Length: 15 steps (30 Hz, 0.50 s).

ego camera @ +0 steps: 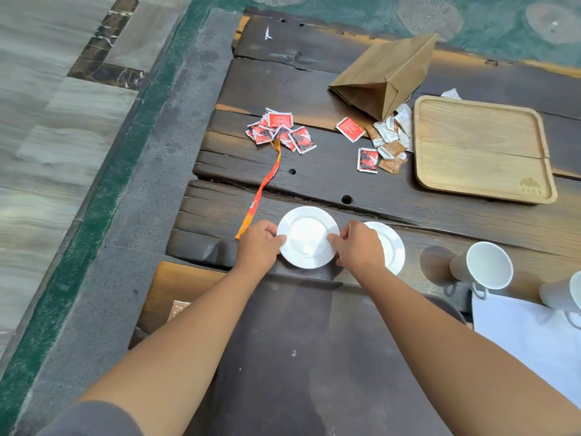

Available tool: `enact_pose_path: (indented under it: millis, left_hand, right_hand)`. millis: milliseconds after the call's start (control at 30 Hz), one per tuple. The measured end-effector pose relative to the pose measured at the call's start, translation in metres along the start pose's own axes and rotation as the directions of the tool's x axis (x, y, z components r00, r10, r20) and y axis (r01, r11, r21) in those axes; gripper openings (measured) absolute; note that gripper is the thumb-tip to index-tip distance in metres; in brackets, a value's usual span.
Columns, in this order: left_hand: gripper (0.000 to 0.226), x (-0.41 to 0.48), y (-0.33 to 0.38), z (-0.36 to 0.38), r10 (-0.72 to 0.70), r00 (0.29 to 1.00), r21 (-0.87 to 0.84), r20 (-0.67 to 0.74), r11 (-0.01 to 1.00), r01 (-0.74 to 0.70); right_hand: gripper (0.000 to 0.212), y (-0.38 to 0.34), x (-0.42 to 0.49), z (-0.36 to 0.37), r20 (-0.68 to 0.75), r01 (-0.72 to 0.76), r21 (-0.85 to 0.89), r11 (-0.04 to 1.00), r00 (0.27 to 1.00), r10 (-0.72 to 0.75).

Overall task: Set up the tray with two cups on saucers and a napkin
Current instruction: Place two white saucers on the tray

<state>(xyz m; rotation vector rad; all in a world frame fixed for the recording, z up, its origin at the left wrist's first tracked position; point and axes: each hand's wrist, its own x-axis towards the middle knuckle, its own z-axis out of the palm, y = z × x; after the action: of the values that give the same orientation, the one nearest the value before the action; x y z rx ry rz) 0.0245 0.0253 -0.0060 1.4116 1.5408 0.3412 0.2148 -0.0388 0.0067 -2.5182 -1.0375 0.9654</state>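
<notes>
A white saucer (306, 237) lies on the dark wooden table near its front edge. My left hand (259, 243) grips its left rim and my right hand (360, 247) grips its right rim. A second white saucer (393, 247) lies just to the right, partly hidden under my right hand. Two white cups lie on their sides at the right: one cup (484, 265) with its mouth towards me, another cup (562, 294) cut off by the frame edge. A white napkin (528, 338) lies below them. The empty wooden tray (481, 149) sits at the back right.
A brown paper bag (386, 73) lies on its side behind the tray. Several red sachets (279, 130) and brown and white packets (391, 136) are scattered mid-table. An orange stick packet (264, 187) lies left of the saucer. The table's left edge drops to stone paving.
</notes>
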Motion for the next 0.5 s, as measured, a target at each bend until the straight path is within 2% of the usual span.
enact_pose_path:
  millis: [167,500]
  left_hand:
    - [0.007,-0.017,0.004,-0.01,0.028,1.0,-0.038,0.006,0.999,-0.028]
    - [0.006,-0.064,-0.015,-0.018,0.06,0.998,-0.027,0.036,0.998,-0.059]
  right_hand:
    - [0.027,0.005,-0.02,-0.004,-0.021,0.031,0.052,0.998,0.999,-0.03]
    - [0.029,0.019,-0.08,-0.008,0.041,0.039,0.104,0.994,0.998,-0.043]
